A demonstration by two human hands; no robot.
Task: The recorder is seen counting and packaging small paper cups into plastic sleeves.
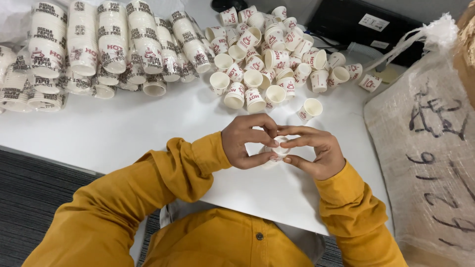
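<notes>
A small white paper cup [280, 148] with red print sits between both of my hands, low over the white table [133, 128]. My left hand [246, 141] curls around its left side, thumb under and fingers over the rim. Fingertips of my right hand [316, 151] pinch the cup from the right. Most of the cup is hidden by my fingers. Both sleeves are mustard yellow.
A loose heap of small paper cups [267, 54] lies at the back centre. Wrapped stacks of cups [99, 49] fill the back left. A woven sack [425, 148] with dark scrawl stands on the right. A black box [361, 22] sits behind.
</notes>
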